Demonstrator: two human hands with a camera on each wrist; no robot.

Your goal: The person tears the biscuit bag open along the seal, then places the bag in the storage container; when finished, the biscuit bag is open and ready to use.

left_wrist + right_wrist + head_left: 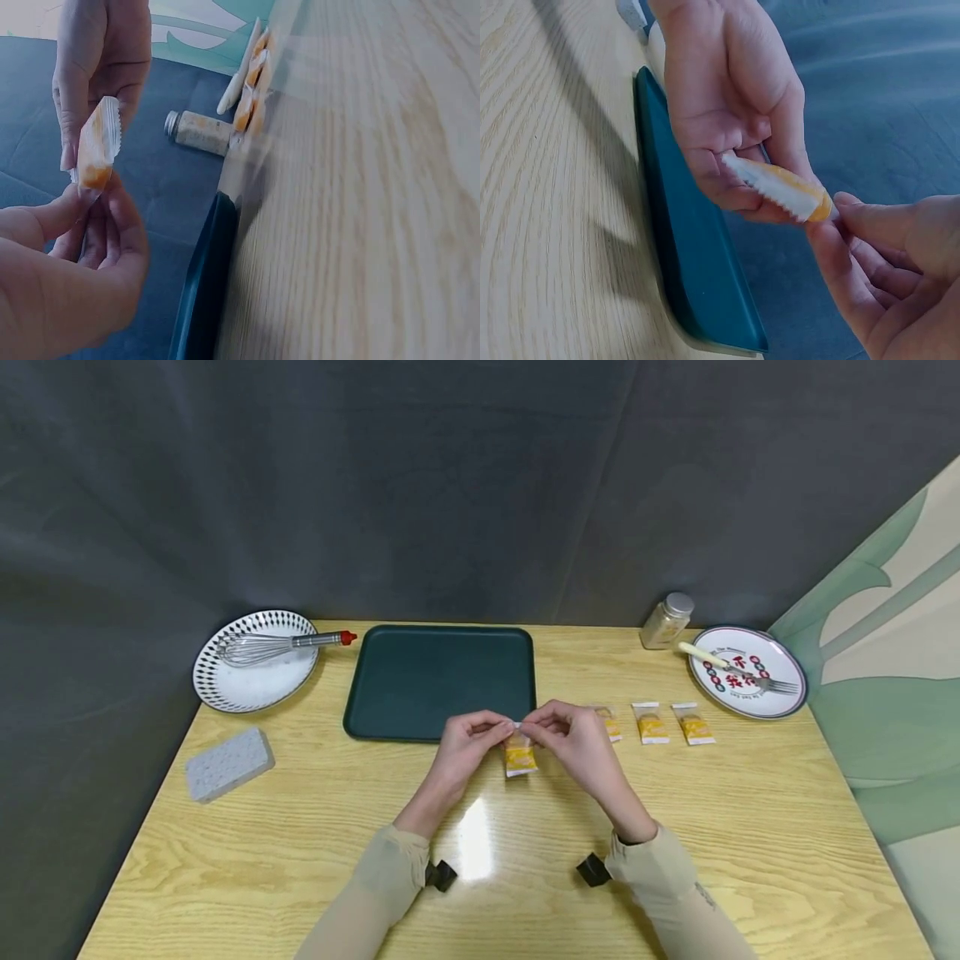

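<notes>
The wooden table (pixel 300 860) has lots of open room in front of and beside both hands. Just behind them sits the green tray (pixel 438 681), and 3 small packets (pixel 651 724) lie to the right, near the plate (pixel 780 706)

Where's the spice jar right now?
In the head view, the spice jar stands at the table's far right, just left of the fork plate.

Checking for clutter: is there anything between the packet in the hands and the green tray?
Nothing visible. Both hands pinch the packet just above the table, right at the near edge of the tray, whose surface looks bare.
</notes>
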